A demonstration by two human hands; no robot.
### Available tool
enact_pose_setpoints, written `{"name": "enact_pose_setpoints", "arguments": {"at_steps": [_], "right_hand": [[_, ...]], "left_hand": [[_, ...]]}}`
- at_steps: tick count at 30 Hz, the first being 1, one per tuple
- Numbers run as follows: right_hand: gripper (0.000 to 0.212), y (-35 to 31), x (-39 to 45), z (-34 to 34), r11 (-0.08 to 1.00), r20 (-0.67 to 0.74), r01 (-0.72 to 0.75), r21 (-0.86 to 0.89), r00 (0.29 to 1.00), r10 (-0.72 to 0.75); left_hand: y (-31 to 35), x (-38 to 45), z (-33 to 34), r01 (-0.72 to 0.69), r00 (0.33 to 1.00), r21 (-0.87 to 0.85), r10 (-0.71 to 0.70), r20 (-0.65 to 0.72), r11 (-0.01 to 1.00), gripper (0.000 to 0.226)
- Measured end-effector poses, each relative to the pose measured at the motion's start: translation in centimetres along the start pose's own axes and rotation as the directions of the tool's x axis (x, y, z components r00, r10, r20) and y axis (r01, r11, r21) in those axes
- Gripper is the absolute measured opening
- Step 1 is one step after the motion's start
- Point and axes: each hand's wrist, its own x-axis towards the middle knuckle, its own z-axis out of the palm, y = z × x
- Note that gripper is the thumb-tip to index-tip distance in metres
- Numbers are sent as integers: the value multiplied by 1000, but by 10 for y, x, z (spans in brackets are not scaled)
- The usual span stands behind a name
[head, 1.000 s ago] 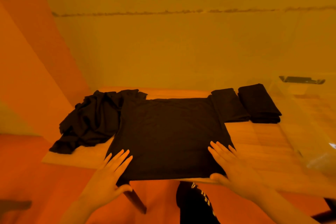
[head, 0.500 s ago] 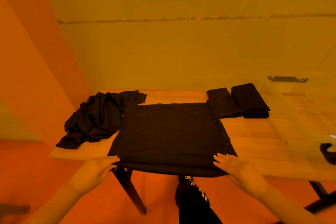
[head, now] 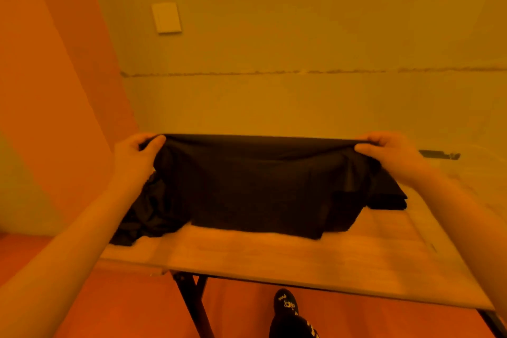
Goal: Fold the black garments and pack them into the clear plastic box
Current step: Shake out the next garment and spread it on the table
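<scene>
Lifted garment (head: 258,186) now hides folded stack (head: 389,195), crumpled pile (head: 142,214)

The near strip of the wooden desk (head: 274,252) lies open; the lifted black cloth garment (head: 255,186) blocks the far half.

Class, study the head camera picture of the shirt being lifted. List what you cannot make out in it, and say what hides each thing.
- Folded garments, head view: mostly hidden behind the lifted black shirt and the right hand.
- Crumpled pile: partly covered by the shirt and the left hand.
- Clear plastic box: only its dark latch shows; the walls cannot be made out.
- Table: far side hidden by the shirt.
</scene>
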Motion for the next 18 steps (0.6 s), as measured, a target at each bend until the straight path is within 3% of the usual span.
{"name": "enact_pose_setpoints", "arguments": {"at_steps": [7,10,18], "right_hand": [[14,-34,29,-15,998,-49,25,-62,998,-28],[12,-35,27,-19,994,-7,8,-113,1000,-9],[12,-57,-1,-32,996,-26,42,-74,999,-44]], "left_hand": [[27,25,9,36,999,-78,-38,-20,996,16],[35,18,7,47,998,-98,-50,-29,994,20],[58,-2,-19,18,999,-112,-22,-28,994,8]]}}
